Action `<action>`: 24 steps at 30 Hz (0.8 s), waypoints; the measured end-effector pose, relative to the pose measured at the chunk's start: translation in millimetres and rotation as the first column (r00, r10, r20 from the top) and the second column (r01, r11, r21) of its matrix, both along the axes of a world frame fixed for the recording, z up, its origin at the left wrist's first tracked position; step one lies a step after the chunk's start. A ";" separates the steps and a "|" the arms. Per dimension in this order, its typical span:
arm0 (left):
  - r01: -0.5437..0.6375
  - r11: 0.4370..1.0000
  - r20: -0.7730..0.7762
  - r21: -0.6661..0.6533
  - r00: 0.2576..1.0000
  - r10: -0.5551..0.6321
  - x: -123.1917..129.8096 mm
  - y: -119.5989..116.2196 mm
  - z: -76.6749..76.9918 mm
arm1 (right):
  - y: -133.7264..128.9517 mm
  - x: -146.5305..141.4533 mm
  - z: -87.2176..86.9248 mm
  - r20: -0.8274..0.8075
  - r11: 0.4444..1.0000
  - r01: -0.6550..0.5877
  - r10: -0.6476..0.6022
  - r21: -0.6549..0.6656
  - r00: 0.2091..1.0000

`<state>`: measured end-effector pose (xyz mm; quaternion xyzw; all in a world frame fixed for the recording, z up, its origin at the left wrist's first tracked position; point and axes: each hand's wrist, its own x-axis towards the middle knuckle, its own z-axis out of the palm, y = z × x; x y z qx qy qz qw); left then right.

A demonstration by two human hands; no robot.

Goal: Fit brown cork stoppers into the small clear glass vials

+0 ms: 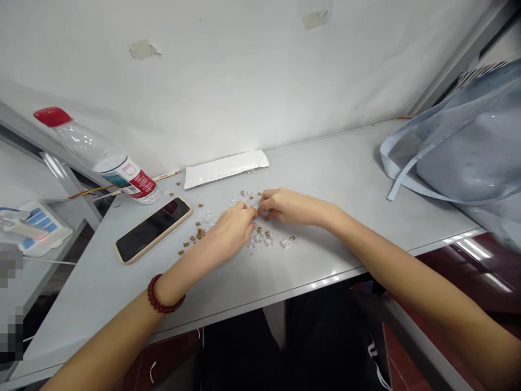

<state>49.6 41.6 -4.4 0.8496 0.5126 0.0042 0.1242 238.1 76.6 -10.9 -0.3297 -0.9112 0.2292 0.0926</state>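
Note:
My left hand (230, 231) and my right hand (285, 207) meet at the fingertips above a scatter of tiny clear glass vials (258, 237). Several of these vials have cork stoppers. The fingers hide whatever lies between them, so I cannot tell if they hold a vial. One corked vial (287, 242) lies apart, to the right of the group. Loose brown cork stoppers (199, 234) are strewn to the left of my left hand. A red bead bracelet (163, 296) circles my left wrist.
On the grey table (325, 163) lie a black smartphone in a tan case (153, 230), a red-capped plastic bottle (122, 163), and a white envelope (226, 169). A translucent blue-grey bag (459, 146) fills the right end. Coloured wires (93, 191) run behind the bottle.

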 end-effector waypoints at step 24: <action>-0.101 0.934 0.632 -0.343 0.710 0.310 -27.6 0.4 5.1 | -16.8 -22.5 1.1 -0.459 0.976 0.176 -0.215 -0.126 0.862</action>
